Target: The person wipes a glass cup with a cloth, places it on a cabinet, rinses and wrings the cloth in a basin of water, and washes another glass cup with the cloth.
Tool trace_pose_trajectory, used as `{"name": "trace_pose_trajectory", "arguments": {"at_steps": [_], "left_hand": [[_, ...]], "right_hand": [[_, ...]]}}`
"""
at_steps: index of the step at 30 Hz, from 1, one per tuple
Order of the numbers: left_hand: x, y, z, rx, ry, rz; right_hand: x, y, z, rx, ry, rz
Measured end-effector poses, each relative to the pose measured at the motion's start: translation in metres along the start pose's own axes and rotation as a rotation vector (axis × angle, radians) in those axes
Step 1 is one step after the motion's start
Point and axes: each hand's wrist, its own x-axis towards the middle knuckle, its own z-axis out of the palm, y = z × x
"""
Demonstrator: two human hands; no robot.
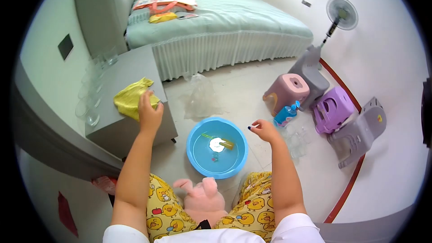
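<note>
My left hand (150, 111) is over the corner of the grey cabinet, its fingers closed on a crumpled yellow cloth (128, 99). Part of the cloth spreads over the cabinet top. My right hand (266, 131) hovers right of the blue basin (192, 163), its fingers loosely bent and a dark nail showing on the thumb. I see nothing held in it. Water stands in the basin, with a yellowish brush-like object (227, 144) inside. Clear glasses (294, 140) are on the floor to the right of that hand, close to a blue pump bottle (285, 115).
Several clear glasses (92, 118) line the left side of the grey cabinet (130, 58). A clear plastic bag (198, 96) lies behind the basin. Stools (288, 91) and chairs (357, 132) stand at right, by a fan (342, 13). A bed (225, 18) is behind. A pink plush toy (204, 200) sits between my legs.
</note>
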Motion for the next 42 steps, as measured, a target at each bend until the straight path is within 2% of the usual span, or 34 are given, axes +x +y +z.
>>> {"name": "trace_pose_trajectory", "arguments": {"at_steps": [5,7,8,10,12,13,14,16,17,19,23,25,26,28,31,35,37,38,40,42], "left_hand": [[-0.036,0.035,0.036,-0.054,-0.211,0.114],[-0.043,0.042,0.052,-0.094,-0.279,0.158],[-0.044,0.045,0.06,-0.174,-0.345,0.093],[-0.046,0.057,0.073,-0.254,-0.456,-0.001],[-0.044,0.065,0.082,-0.242,-0.523,0.119],[-0.046,0.067,0.089,-0.22,-0.58,0.216],[-0.049,0.066,0.097,-0.223,-0.594,0.223],[-0.055,0.062,0.116,-0.23,-0.73,0.047],[-0.056,0.061,0.128,-0.224,-0.748,0.041],[-0.06,0.063,0.148,-0.294,-0.863,-0.148],[-0.066,0.066,0.164,-0.183,-0.986,-0.221],[-0.08,0.053,0.172,-0.079,-0.907,0.033],[-0.083,0.045,0.174,-0.061,-0.907,0.012],[-0.079,0.047,0.168,-0.052,-0.982,-0.081],[-0.074,0.042,0.16,-0.026,-1.023,-0.195],[-0.076,0.027,0.155,0.039,-1.017,-0.215],[-0.081,0.019,0.154,0.103,-0.987,-0.052],[-0.083,0.019,0.153,0.109,-0.991,-0.048],[-0.084,0.025,0.149,0.119,-1.015,-0.08],[-0.085,0.029,0.145,0.107,-1.033,-0.11]], "right_hand": [[0.004,0.096,-0.012,0.246,0.056,0.21],[-0.005,0.121,-0.018,0.321,0.082,0.406],[-0.009,0.133,-0.021,0.331,0.102,0.415],[-0.021,0.164,-0.021,0.622,0.196,0.65],[-0.034,0.213,-0.019,0.646,0.243,0.791],[-0.039,0.256,-0.016,0.363,0.235,0.723],[-0.05,0.278,-0.014,0.152,0.275,0.693],[-0.072,0.309,-0.007,-0.215,0.412,0.702],[-0.078,0.319,0.0,-0.212,0.397,0.714],[-0.081,0.343,0.016,-0.211,0.373,0.621],[-0.048,0.36,0.059,-0.071,0.203,0.642],[-0.021,0.359,0.081,-0.036,0.133,0.621],[-0.009,0.36,0.091,-0.034,0.108,0.61],[0.014,0.366,0.11,-0.007,0.226,0.668],[0.031,0.388,0.128,-0.029,0.186,0.616],[0.039,0.415,0.141,-0.119,0.097,0.588],[0.042,0.425,0.15,-0.093,0.216,0.593],[0.041,0.427,0.155,-0.085,0.215,0.596],[0.041,0.424,0.158,-0.104,0.407,0.617],[0.029,0.41,0.155,-0.102,0.433,0.596]]}}
